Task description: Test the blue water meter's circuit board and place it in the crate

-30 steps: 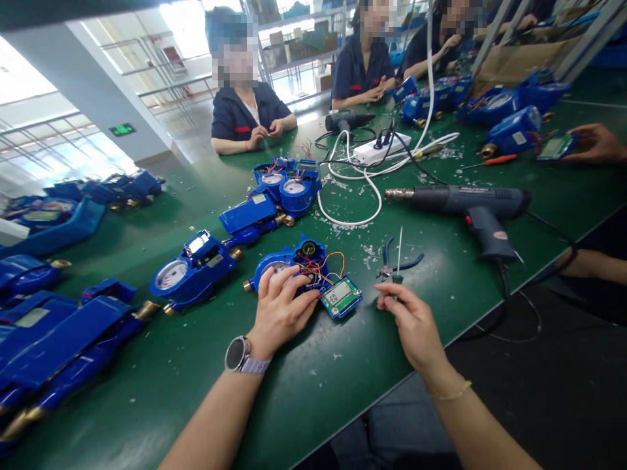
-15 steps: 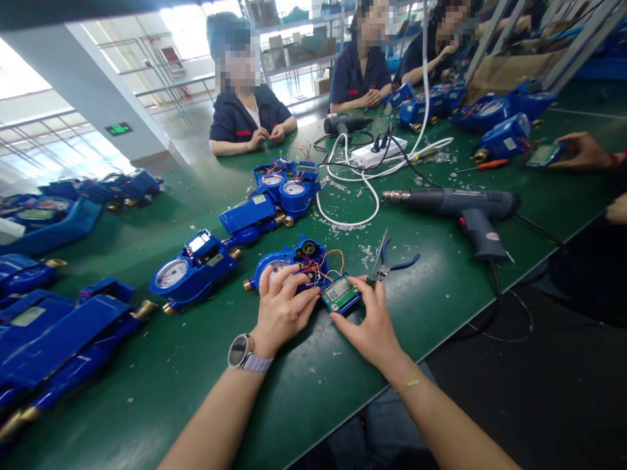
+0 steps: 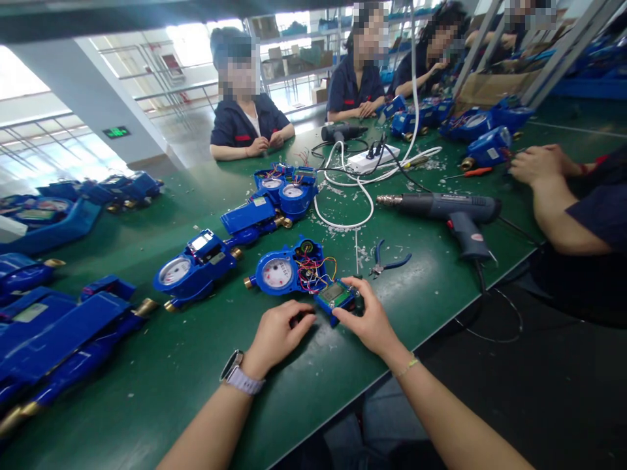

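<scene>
In the head view, the right hand [image 3: 371, 321] pinches a little green board [image 3: 334, 296] with a small screen, thumb on the near side and fingers on the far side. The board is tipped up a bit, just above the green table [image 3: 186, 372]. It is right beside an open blue meter [image 3: 275, 274], and thin red and yellow wires [image 3: 313, 269] run between the two. A screwdriver [image 3: 359, 303] with a dark handle is by the right fingers, its thin rod pointing away. The left hand [image 3: 280, 331] rests on the table in front of the meter, near the board, with its fingers bent. I cannot tell if it has anything in it. Blue pliers [image 3: 390, 264] lie open a little past the right hand. Farther off is a big gray heat gun [image 3: 448, 210]. Another blue meter [image 3: 196, 269] sits to the left. At the far right, a co-worker's hands [image 3: 541, 164] are close together over the table.
</scene>
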Tool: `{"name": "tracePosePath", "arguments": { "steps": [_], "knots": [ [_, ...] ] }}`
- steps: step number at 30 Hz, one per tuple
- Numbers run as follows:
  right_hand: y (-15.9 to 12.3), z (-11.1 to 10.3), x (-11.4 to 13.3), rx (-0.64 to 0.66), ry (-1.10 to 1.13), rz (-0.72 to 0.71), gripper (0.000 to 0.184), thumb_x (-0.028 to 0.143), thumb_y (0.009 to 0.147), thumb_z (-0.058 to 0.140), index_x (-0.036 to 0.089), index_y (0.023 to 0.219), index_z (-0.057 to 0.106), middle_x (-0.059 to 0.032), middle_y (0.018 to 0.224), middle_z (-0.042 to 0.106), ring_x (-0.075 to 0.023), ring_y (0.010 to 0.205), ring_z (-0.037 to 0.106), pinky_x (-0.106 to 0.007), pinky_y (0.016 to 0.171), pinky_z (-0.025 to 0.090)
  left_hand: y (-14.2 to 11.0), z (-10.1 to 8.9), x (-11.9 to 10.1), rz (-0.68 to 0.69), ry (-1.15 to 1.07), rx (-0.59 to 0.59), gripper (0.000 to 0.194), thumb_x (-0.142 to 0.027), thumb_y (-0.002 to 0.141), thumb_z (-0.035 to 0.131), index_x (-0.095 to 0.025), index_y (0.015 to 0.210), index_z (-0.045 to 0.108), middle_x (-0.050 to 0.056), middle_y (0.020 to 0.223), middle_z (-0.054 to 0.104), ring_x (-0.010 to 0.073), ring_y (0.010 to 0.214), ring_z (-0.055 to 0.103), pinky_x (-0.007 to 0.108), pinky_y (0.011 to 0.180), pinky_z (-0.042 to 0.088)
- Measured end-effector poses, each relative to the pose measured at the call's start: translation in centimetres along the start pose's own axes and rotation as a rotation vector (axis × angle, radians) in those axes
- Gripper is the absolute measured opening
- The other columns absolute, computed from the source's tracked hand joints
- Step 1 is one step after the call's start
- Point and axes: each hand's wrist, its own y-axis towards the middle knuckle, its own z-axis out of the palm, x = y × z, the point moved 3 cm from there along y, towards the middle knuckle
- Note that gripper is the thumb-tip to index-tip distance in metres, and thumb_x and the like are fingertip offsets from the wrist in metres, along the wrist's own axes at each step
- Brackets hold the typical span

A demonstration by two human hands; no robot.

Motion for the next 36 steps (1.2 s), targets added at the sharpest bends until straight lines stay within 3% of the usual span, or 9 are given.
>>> {"name": "tracePosePath", "arguments": {
  "steps": [3, 8, 14, 16, 18, 20, 23, 29, 36],
  "knots": [
    [-0.3, 0.1, 0.2, 0.039, 0.048, 0.020, 0.039, 0.035, 0.079, 0.065, 0.021, 0.113, 0.055, -0.0064, 0.110, 0.060, -0.0237, 0.100, 0.059, -0.035, 0.085, 0.050, 0.4, 0.4, 0.1, -0.068, -0.094, 0.081, 0.026, -0.033, 0.094, 0.054, -0.017, 0.111, 0.066, 0.004, 0.087, 0.072, 0.0152, 0.067, 0.064, 0.024, 0.058, 0.051],
    [-1.1, 0.6, 0.5, 0.017, 0.076, 0.004, 0.027, 0.030, 0.082, 0.062, 0.022, 0.107, 0.056, -0.0065, 0.111, 0.060, -0.0243, 0.109, 0.056, -0.037, 0.095, 0.045, 0.8, 0.0, -0.4, -0.088, -0.164, 0.128, 0.031, -0.036, 0.097, 0.048, -0.016, 0.110, 0.068, 0.001, 0.077, 0.073, 0.0133, 0.058, 0.062, 0.021, 0.050, 0.049],
    [-1.5, 0.6, 0.9, 0.029, 0.080, -0.024, 0.030, 0.029, 0.082, 0.062, 0.022, 0.111, 0.058, -0.0068, 0.115, 0.059, -0.0246, 0.112, 0.055, -0.038, 0.096, 0.044, 0.6, -5.0, 1.2, -0.102, 0.022, -0.268, 0.019, -0.032, 0.089, 0.059, -0.018, 0.088, 0.072, 0.006, 0.086, 0.072, 0.0206, 0.081, 0.066, 0.034, 0.079, 0.052],
    [-1.5, 0.6, 0.8, 0.036, 0.078, -0.031, 0.029, 0.030, 0.084, 0.061, 0.022, 0.112, 0.060, -0.0069, 0.115, 0.059, -0.0246, 0.111, 0.056, -0.038, 0.096, 0.045, 1.6, -6.7, 2.3, -0.079, 0.087, -0.414, 0.023, -0.034, 0.088, 0.060, -0.017, 0.100, 0.069, 0.010, 0.101, 0.069, 0.0246, 0.099, 0.062, 0.041, 0.093, 0.048],
    [-1.4, 0.5, 0.7, 0.029, 0.069, -0.035, 0.029, 0.033, 0.086, 0.061, 0.022, 0.112, 0.060, -0.0070, 0.114, 0.060, -0.0249, 0.111, 0.055, -0.039, 0.096, 0.045, 3.0, -7.5, 3.6, -0.040, 0.132, -0.406, 0.046, -0.039, 0.083, 0.064, -0.016, 0.122, 0.060, 0.014, 0.126, 0.061, 0.0289, 0.120, 0.054, 0.047, 0.106, 0.041],
    [-1.4, 0.4, 0.6, 0.010, 0.056, -0.037, 0.029, 0.034, 0.087, 0.059, 0.022, 0.113, 0.060, -0.0071, 0.113, 0.061, -0.0255, 0.113, 0.054, -0.040, 0.097, 0.044, 4.3, -7.3, 5.0, -0.081, 0.081, -0.236, 0.069, -0.045, 0.081, 0.064, -0.014, 0.139, 0.045, 0.017, 0.143, 0.048, 0.0314, 0.131, 0.047, 0.050, 0.110, 0.038],
    [-1.5, 0.2, 0.5, -0.018, 0.038, -0.036, 0.030, 0.035, 0.088, 0.057, 0.022, 0.115, 0.061, -0.0074, 0.114, 0.062, -0.0260, 0.115, 0.054, -0.041, 0.098, 0.044, 4.7, -6.4, 6.0, -0.179, 0.016, -0.084, 0.073, -0.050, 0.084, 0.060, -0.016, 0.145, 0.037, 0.017, 0.145, 0.048, 0.0311, 0.127, 0.053, 0.050, 0.109, 0.040],
    [-2.1, -0.7, -0.1, -0.078, 0.011, -0.014, 0.029, 0.037, 0.089, 0.057, 0.023, 0.114, 0.064, -0.0077, 0.115, 0.063, -0.0270, 0.113, 0.055, -0.044, 0.098, 0.044, 0.4, -4.1, 4.0, -0.113, 0.217, -0.284, 0.064, -0.046, 0.087, 0.058, -0.014, 0.140, 0.041, 0.018, 0.138, 0.050, 0.0322, 0.129, 0.048, 0.053, 0.110, 0.039],
    [-3.7, -3.0, -1.2, -0.110, -0.029, 0.018, 0.027, 0.037, 0.092, 0.057, 0.022, 0.114, 0.063, -0.0073, 0.108, 0.062, -0.0243, 0.099, 0.059, -0.041, 0.089, 0.046, -3.2, -2.2, 1.2, 0.009, 0.400, -0.209, 0.078, -0.038, 0.086, 0.065, -0.017, 0.149, 0.024, 0.020, 0.150, 0.036, 0.0359, 0.140, 0.033, 0.056, 0.113, 0.034]
  ]
}}
